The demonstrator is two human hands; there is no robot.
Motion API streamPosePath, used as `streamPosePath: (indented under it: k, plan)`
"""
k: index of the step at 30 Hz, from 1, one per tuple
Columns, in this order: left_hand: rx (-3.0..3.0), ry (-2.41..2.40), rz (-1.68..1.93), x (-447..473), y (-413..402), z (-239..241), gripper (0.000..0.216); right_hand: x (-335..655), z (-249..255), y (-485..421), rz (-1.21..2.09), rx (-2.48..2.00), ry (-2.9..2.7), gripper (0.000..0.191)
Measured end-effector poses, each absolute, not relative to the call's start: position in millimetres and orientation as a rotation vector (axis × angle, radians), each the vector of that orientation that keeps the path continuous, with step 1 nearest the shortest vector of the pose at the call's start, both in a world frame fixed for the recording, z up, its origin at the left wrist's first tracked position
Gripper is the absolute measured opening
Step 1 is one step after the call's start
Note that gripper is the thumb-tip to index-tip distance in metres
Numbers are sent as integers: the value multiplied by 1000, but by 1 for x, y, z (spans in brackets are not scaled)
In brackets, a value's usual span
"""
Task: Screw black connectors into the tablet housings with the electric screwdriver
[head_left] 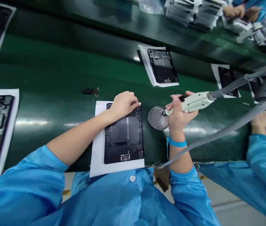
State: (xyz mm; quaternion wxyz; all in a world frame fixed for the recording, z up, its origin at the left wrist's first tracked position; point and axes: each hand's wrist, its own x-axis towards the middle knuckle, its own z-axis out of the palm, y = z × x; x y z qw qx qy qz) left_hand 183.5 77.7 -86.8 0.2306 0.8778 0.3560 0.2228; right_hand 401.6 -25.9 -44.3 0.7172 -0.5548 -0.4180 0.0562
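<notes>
An opened tablet with its black inner frame and a small circuit board showing lies on a white sheet in front of me. My left hand rests over its upper edge, fingers curled together and thumb by the upper right corner; the fingertips are partly hidden. In my right hand is a pale electric screwdriver, gripped around its body. Its tip end is over a round metal dish with a perforated surface, to the right of the tablet. Whether the tip touches the dish I cannot tell.
Another opened tablet lies on paper farther back. A black part with short wires sits left of centre. A grey cable crosses near my right forearm. A co-worker's hand is at the right; stacked pale sheets stand at the back.
</notes>
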Motion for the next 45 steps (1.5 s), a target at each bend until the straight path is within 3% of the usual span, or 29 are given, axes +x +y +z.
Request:
streamPosePath:
  k: [25,35,45]
  plan:
    - [2374,1011,585,187,75,-82,21,411,-60,-21,127,-1223,-935,35]
    - [2337,1015,612,192,78,-87,17,372,-29,7,30,-1099,-1046,34]
    - [2386,999,564,196,75,-80,17,345,-66,26,224,-1258,-1112,47]
